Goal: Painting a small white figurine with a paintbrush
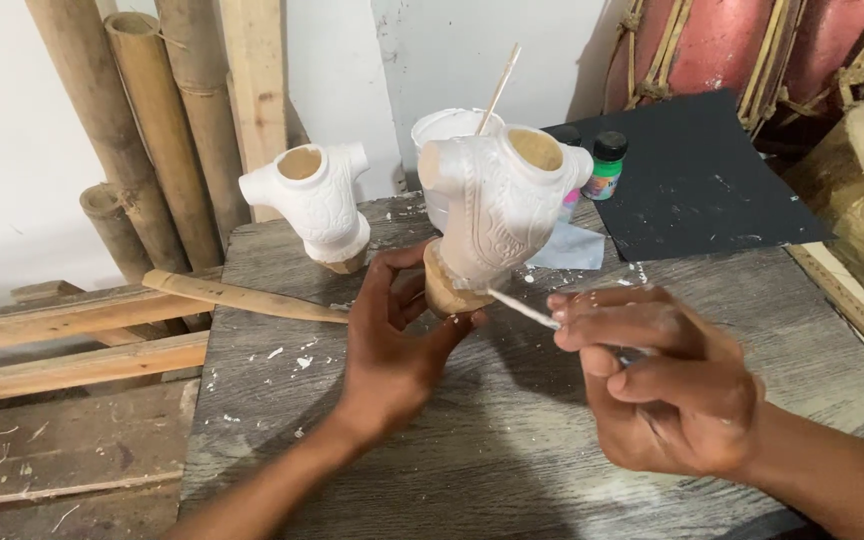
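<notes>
While gripped, white torso figure (497,205) — embossed, unpainted base

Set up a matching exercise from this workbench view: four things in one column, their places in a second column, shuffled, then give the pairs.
1. torso figure in hand
2. second torso figure
3. small bottle
4. thin brush

A. on the black sheet, back of the table
B. gripped at its base by the left hand
C. standing alone at the table's back left
D. pinched in the right hand

Pairs: 1-B, 2-C, 3-A, 4-D
</notes>
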